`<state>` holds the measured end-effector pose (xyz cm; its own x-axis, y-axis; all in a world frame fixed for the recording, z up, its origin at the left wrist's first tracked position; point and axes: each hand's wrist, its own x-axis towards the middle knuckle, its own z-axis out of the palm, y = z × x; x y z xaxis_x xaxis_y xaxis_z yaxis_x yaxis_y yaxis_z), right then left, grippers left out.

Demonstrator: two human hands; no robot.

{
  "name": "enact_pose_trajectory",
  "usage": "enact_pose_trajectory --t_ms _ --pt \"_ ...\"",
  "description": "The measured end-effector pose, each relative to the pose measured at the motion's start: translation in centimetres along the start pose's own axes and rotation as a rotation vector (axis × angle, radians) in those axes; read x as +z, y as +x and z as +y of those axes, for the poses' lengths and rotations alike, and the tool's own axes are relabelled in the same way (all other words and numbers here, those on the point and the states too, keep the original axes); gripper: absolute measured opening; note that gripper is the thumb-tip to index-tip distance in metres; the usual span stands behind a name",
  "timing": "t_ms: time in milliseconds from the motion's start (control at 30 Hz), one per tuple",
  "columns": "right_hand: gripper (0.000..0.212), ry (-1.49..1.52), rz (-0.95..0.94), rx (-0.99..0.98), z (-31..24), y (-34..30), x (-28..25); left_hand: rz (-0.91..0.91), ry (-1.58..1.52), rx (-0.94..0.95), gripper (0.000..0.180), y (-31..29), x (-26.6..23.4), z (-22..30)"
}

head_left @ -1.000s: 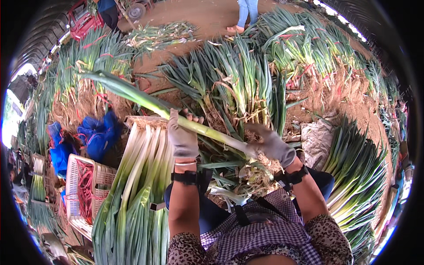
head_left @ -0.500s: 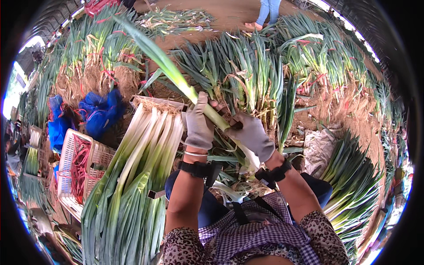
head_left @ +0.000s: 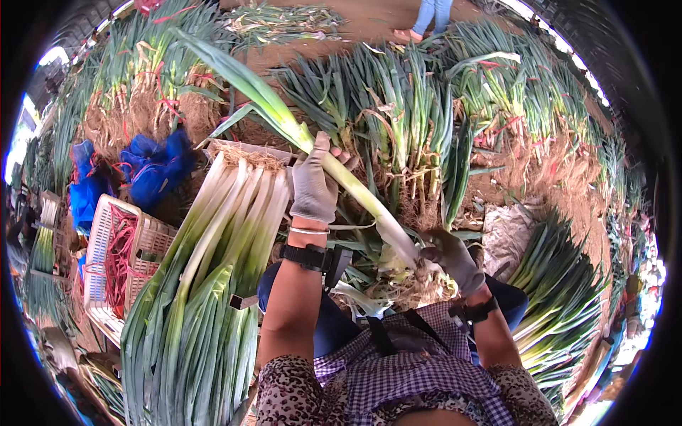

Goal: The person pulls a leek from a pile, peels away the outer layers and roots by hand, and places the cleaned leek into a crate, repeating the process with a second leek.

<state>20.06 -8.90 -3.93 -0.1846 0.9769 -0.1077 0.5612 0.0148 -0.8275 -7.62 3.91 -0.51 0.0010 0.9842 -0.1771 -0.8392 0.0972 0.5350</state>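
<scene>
A long leek (head_left: pixel 355 188) slants across the middle, its green leaves pointing far left and its white root end low and to the right. My left hand (head_left: pixel 314 188), in a pale grey glove, is closed around the stalk where green turns to white. At the root end is my gloved right hand (head_left: pixel 457 261), fingers curled against it; the exact grip is partly hidden. Just left of my left arm lies a thick row of cleaned leeks (head_left: pixel 213 255), white ends away from me. Loose peelings and roots (head_left: pixel 405 287) lie beneath the held leek.
Untrimmed leeks (head_left: pixel 405 106) stand in front of me, with tied bundles (head_left: pixel 522 92) at far right and more at far left. A white plastic basket (head_left: pixel 103 263) holds red ties, near blue netting (head_left: pixel 160 167). Dark-leaved leeks (head_left: pixel 561 284) lie right. Someone's legs (head_left: pixel 433 14) show beyond.
My right hand has slid down the stalk, toward me and to the right, to the root end. The white shaft is now uncovered between my hands. My left hand keeps its hold.
</scene>
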Motion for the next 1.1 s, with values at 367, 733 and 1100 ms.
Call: enact_pose_trajectory --t_ms 367,733,1100 --pt "0.064 0.104 -0.393 0.052 -4.1 2.1 1.8 -0.065 0.046 0.086 0.021 0.9 -0.2 -0.5" --pt "0.053 0.615 0.054 0.100 -7.3 -2.3 4.2 0.376 0.020 -0.177 0.019 7.7 -4.9 -4.6" --pt "0.021 0.325 0.182 0.284 -5.0 -5.5 4.1 0.690 0.639 -0.014 0.024 13.7 -8.4 -11.4"
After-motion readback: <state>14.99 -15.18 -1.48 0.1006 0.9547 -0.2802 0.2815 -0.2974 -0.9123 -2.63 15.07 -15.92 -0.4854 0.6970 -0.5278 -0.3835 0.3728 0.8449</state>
